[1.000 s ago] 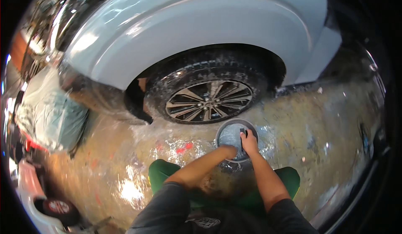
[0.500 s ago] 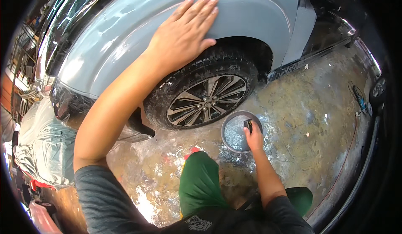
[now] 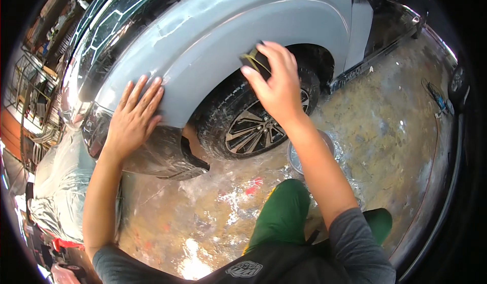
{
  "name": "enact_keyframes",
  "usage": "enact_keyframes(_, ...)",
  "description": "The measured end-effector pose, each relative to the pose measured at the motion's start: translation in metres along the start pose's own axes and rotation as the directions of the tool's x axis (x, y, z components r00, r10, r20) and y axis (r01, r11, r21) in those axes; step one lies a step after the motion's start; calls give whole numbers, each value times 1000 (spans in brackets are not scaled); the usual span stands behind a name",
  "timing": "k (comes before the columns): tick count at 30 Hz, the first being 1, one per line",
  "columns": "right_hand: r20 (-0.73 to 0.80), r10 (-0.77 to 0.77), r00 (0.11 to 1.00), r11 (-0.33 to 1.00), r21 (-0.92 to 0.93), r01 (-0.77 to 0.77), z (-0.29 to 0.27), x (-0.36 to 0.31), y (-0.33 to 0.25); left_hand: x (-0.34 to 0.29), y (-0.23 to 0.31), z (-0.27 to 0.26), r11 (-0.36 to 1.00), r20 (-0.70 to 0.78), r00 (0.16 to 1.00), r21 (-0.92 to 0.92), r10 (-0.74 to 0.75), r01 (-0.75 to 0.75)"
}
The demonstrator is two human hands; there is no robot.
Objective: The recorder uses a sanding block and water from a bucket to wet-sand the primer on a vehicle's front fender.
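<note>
My left hand [image 3: 133, 119] lies flat with fingers spread on the front lower part of a grey, primer-coloured fender [image 3: 218, 40]. A dark sanding block [image 3: 252, 62] with yellow-green lines is in my right hand [image 3: 280, 88], gripped between thumb and fingers. The block is at the fender just above the wheel arch; it is blurred, and I cannot tell whether it touches the panel. Below that hand is the wheel [image 3: 256, 131] with its black tyre and spoked rim. A round grey basin of water [image 3: 331, 144] stands on the floor, partly hidden by my right forearm.
The concrete floor [image 3: 380, 126] is wet and stained. A plastic-covered object [image 3: 61, 187] stands at the left, near cluttered racks [image 3: 35, 101]. The dark front bumper [image 3: 162, 157] juts below my left hand. Another dark car [image 3: 459, 96] borders the right, with a blue item [image 3: 442, 104] beside it.
My right hand has lifted the sanding block from the basin up to the fender above the wheel. My left hand has slid left and down along the fender. The view has shifted slightly.
</note>
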State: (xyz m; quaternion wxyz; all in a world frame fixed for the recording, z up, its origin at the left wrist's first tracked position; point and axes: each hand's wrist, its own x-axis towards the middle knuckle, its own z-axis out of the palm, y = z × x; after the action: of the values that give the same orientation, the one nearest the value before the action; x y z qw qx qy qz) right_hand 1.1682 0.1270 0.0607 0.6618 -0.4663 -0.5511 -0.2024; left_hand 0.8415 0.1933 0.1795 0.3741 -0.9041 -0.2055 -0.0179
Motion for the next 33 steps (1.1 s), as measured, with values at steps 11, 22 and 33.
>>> enact_keyframes(11,-227,-55,972,981,-194,10,14,66,48,-50,-60,43,989,-126,982,66,141,-134)
enact_keyframes(22,71,-258,963,965,-34,261,120,-29,-105,-53,-64,53,985,-194,967,82,164,-150)
enact_keyframes(33,-296,-63,953,997,-62,47,84,17,-39,-51,-59,51,989,-216,966,79,139,-124)
